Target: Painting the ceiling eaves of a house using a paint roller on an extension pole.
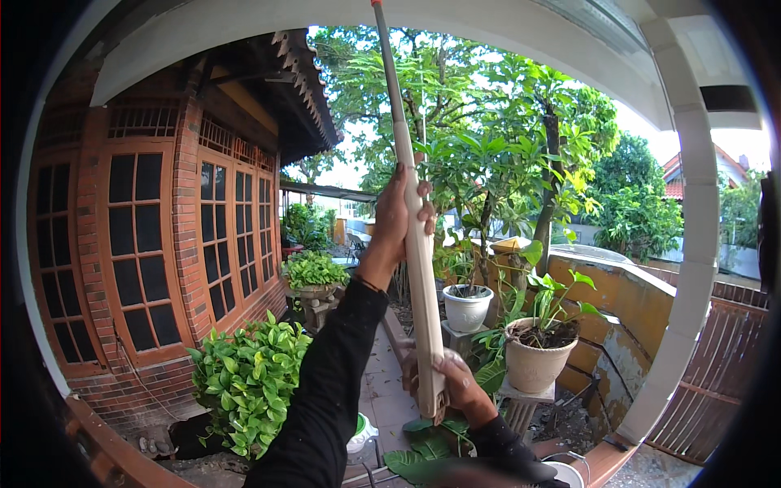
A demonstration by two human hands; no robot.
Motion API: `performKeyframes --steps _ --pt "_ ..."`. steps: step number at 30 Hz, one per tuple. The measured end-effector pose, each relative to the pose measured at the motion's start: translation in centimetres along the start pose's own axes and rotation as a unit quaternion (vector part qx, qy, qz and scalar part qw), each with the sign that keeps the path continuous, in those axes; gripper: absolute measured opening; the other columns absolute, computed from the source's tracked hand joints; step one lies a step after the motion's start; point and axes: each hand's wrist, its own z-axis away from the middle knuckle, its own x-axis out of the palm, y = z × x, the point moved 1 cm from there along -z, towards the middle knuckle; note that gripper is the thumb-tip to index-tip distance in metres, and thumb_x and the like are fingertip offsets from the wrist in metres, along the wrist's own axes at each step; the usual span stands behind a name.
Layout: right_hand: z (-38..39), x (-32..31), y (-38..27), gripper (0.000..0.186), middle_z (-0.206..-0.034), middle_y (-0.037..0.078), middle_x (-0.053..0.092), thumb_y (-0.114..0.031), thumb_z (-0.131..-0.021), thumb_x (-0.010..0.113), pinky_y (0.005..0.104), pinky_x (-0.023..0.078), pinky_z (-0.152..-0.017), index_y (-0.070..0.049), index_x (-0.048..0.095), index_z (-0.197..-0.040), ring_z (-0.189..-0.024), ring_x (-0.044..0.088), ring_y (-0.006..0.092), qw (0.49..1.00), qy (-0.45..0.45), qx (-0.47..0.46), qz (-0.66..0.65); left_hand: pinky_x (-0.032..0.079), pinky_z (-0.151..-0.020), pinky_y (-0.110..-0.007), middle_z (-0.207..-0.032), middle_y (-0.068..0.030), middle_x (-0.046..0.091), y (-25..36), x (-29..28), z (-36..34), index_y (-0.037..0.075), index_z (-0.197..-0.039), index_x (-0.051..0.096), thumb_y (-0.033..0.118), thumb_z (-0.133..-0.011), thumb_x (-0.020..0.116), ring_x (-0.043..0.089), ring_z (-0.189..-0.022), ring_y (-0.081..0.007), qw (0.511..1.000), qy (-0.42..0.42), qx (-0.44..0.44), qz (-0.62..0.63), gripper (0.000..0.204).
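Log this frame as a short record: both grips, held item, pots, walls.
Left grip: closed around the beige pole, upper half
Right grip: closed around its lower end
Held item: grey upper tube, red tip; exact kind unclear
Pose: near upright, top leaning left
Pots: white pot; beige pot on pedestal; both planted
Walls: brick wall left; yellow wall right

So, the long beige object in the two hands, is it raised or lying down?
Raised. The beige object points up, its dark rod above the left hand; the right hand is lower. Exact tilt: cannot tell.
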Motion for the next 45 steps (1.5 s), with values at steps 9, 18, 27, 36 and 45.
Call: performKeyframes --steps 9,18,27,36,45 --pt "2.8 0.6 2.0 0.046 -0.073 0.002 0.059 -0.014 -0.097 0.063 0.027 0.049 -0.051 -0.002 0.043 -0.137 -0.057 0.06 0.0133 0.981 0.139 0.009 0.136 0.05 -0.046 -0.029 -0.082 0.0008 0.051 -2.9 -0.4 4.4 0.014 -0.148 0.038 0.058 -0.103 0.036 0.054 -0.057 -0.0102 0.995 -0.031 -0.058 0.077 0.063" --pt "-2.3 1.1 -2.3 0.042 -0.073 0.003 0.059 -0.022 -0.098 0.063 0.0264 0.048 -0.05 -0.001 0.048 -0.132 -0.055 0.059 0.0106 0.948 0.193 -0.031 0.252 0.05 -0.044 -0.031 -0.086 -0.0029 0.054 -2.6 -1.0 -0.2 0.015 -0.124 0.046 0.047 -0.103 0.048 0.055 -0.06 -0.0128 0.993 0.088 -0.026 -0.07 0.039" --pt "-9.5 4.3 -5.5 0.032 -0.073 0.005 0.054 -0.038 -0.105 0.047 0.0288 0.048 -0.046 -0.007 0.044 -0.114 -0.051 0.059 0.016 0.988 0.079 -0.047 0.124 0.047 -0.045 -0.033 -0.081 -0.0011 0.052 4.5 -5.5 -6.5 0.02 -0.125 0.047 0.054 -0.102 0.043 0.05 -0.055 -0.0134 0.993 0.093 -0.044 -0.051 0.042" --pt "-11.4 7.2 -2.8 0.031 -0.066 0.005 0.052 -0.042 -0.106 0.043 0.0283 0.042 -0.041 -0.012 0.044 -0.113 -0.044 0.049 0.0148 0.997 0.054 -0.049 0.018 0.047 -0.044 -0.034 -0.08 -0.0019 0.051 7.5 -6.5 -5.3 0.015 -0.119 0.047 0.054 -0.103 0.042 0.049 -0.054 -0.0134 0.994 0.068 -0.043 -0.077 0.043" --pt "-16.0 7.9 1.8 0.035 -0.062 0.004 0.052 -0.048 -0.104 0.046 0.0299 0.041 -0.038 -0.014 0.046 -0.109 -0.041 0.05 0.0172 0.997 0.081 0.011 0.013 0.047 -0.043 -0.035 -0.077 -0.0005 0.05 7.8 -12.4 -5.0 0.015 -0.118 0.051 0.059 -0.101 0.042 0.049 -0.053 -0.013 0.983 0.097 -0.043 -0.152 0.047"
